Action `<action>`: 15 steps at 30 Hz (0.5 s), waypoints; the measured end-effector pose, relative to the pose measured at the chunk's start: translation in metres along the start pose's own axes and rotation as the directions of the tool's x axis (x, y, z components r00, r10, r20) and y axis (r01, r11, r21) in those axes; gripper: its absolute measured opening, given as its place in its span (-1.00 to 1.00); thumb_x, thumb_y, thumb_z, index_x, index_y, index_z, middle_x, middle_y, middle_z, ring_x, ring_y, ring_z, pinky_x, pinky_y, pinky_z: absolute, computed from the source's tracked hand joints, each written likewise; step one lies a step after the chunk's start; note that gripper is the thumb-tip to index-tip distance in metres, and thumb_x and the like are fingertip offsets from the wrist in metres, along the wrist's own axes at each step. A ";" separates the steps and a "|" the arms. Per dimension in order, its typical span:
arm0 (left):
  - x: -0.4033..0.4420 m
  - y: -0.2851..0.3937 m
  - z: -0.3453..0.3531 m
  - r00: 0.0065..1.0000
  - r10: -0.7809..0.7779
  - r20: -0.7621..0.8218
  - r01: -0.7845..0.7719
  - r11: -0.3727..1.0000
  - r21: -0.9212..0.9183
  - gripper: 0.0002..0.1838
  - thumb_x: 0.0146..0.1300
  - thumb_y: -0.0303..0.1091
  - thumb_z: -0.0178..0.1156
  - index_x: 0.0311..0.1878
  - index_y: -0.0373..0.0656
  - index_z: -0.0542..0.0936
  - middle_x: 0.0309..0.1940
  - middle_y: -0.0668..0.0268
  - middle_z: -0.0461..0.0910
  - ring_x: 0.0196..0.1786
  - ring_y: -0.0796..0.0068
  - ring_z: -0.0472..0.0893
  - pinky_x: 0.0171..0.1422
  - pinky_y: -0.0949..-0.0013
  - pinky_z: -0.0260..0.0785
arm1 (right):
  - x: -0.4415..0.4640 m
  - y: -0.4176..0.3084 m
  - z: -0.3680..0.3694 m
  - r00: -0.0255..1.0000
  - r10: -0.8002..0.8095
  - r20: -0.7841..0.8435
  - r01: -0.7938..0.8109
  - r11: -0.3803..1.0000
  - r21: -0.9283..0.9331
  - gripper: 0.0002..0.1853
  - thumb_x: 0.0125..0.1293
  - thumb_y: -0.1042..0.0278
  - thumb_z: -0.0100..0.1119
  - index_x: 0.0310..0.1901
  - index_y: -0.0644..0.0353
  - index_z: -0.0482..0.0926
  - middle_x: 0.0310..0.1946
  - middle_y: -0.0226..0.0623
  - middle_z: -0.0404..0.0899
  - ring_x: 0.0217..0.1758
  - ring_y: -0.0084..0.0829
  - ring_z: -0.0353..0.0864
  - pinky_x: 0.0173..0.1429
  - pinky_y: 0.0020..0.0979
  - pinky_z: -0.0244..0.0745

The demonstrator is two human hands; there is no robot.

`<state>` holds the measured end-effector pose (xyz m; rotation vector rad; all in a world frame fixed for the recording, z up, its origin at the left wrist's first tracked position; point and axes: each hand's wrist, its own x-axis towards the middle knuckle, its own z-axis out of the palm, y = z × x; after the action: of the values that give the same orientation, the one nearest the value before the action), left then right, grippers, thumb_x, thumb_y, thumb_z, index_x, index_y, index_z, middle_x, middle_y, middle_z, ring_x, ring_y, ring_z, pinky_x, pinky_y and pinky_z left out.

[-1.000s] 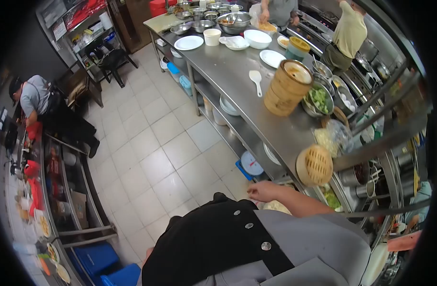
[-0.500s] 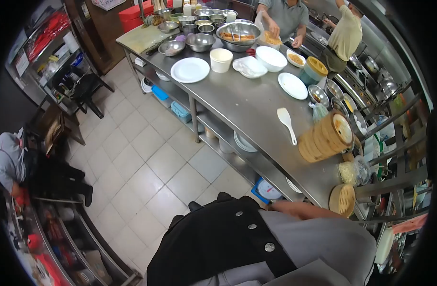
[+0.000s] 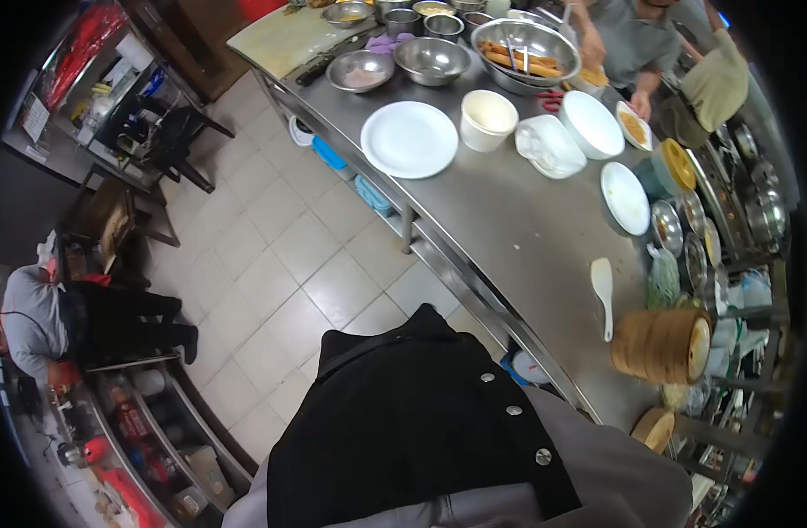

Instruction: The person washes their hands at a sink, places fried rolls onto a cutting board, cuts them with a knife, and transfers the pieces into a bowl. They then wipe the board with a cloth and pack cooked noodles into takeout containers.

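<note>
Your 2 hands are out of view, so I can't tell whether your fingers grip anything; give the bamboo steamers (image 3: 652, 345) room near the steel table's edge (image 3: 487, 295).

Carried the view forward along the worktop (image 3: 544, 264), bringing closer the white plate (image 3: 409, 139) by its aisle-side edge and the metal bowls (image 3: 431, 60) toward its far end. Lost sight of the right hand, earlier visible just outside that aisle-side edge near the blue scale (image 3: 531, 368). Covered more of the scale with the black apron (image 3: 421, 422). Left the bamboo steamer stack (image 3: 654, 345) and white paddle (image 3: 602, 295) farther right and lower in view. Across the worktop's opposite edge, brought a co-worker's hand (image 3: 641, 104) down to the oval dish (image 3: 633, 128), well above it a second ago. Narrowed the visible gap between that co-worker and the yellow-shirted person (image 3: 716, 79).
</note>
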<state>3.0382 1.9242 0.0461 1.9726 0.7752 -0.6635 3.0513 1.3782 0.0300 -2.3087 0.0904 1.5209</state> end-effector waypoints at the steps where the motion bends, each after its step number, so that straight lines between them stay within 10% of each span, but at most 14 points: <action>1: 0.000 0.008 -0.001 1.000 -0.015 0.000 0.015 1.000 0.008 -0.58 0.43 -0.07 0.08 0.01 -0.26 0.68 -0.09 -0.03 0.71 0.02 0.07 0.69 0.15 0.16 0.49 | 0.007 -0.001 -0.011 1.000 -0.003 0.004 0.003 1.000 -0.004 -0.75 0.30 0.15 0.22 -0.10 0.05 0.72 -0.28 -0.09 0.71 -0.20 -0.14 0.70 -0.09 -0.16 0.55; 15: 0.074 0.072 -0.103 0.996 -0.072 0.060 0.065 0.991 0.117 -0.59 0.44 -0.11 0.07 0.02 -0.28 0.67 -0.07 -0.01 0.71 0.03 0.08 0.69 0.16 0.16 0.48 | 0.032 -0.037 -0.075 0.992 0.126 -0.005 -0.125 0.990 0.067 -0.75 0.32 0.16 0.21 -0.08 0.05 0.72 -0.25 -0.11 0.71 -0.17 -0.16 0.69 -0.05 -0.19 0.55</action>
<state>3.1554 2.0041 0.0800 2.0249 0.7836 -0.8250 3.1396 1.3920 0.0372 -2.2960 0.2900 1.5423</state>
